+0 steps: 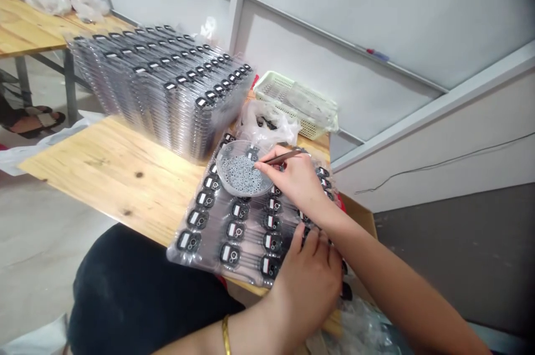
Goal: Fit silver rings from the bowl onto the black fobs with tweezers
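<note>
My right hand (295, 174) pinches a pair of dark tweezers (284, 157), its fingertips at the right rim of a clear round bowl (223, 181). Small grey ring-like pieces (242, 174) cover the bowl's bottom. Under the bowl lies a clear plastic tray (204, 252) with rows of small black parts (230, 254), each bearing a white patch and round openings. My left hand (313, 266) lies over the tray's near right side, fingers stretched out and somewhat apart. What is beneath its palm is hidden.
A tall stack of similar filled trays (167, 98) stands at the back left of the wooden table (137, 188). Behind the bowl are a white plastic bag (267, 123) and a pale green basket (301, 101). A partition wall (334, 32) borders the far side.
</note>
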Available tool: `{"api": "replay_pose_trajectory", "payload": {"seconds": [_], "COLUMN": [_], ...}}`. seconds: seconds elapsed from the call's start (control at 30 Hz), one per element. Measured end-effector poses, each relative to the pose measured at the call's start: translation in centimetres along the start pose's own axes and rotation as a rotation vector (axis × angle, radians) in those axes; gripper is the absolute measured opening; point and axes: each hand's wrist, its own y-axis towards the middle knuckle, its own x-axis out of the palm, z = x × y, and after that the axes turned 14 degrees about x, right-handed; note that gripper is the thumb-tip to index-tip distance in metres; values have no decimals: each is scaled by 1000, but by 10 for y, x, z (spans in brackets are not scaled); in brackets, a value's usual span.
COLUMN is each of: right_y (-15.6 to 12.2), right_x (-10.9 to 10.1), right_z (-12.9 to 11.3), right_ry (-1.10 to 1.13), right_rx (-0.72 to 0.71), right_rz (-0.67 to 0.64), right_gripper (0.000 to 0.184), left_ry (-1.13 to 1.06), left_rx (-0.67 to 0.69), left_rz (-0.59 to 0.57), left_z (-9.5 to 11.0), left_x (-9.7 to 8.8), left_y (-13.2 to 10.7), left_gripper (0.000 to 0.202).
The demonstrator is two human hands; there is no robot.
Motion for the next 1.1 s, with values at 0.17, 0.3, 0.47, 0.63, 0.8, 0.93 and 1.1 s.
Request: {"api": "replay_pose_trajectory", "payload": {"seconds": [0.17, 0.3, 0.47, 0.63, 0.8, 0.93, 1.1], "right_y": [2, 3, 2, 4, -5, -37, -105], "right_x": [1, 0, -1, 1, -16, -61, -107], "right_z": [-2, -5, -4, 0, -3, 13, 68], "right_ry": [-37, -73, -69, 54, 249, 401, 365], "right_rx": [-3, 4, 2, 12, 26, 139, 413], "right_rz": [-29, -53, -47, -41, 27, 186, 393], "right_gripper": [11, 10, 11, 10, 12, 13, 18], "left_ry": [8, 25, 9, 29, 30, -44, -122], "left_rx": [15, 15, 9, -3, 2, -12, 7], "left_rz": [13, 25, 25, 59, 51, 21, 15], "left_z": [0, -1, 0, -1, -4, -4, -6], "left_x": [2, 1, 1, 2, 1, 0, 1], "left_y": [0, -1, -1, 1, 2, 5, 7], "left_gripper": [32, 33, 32, 30, 27, 20, 18]}}
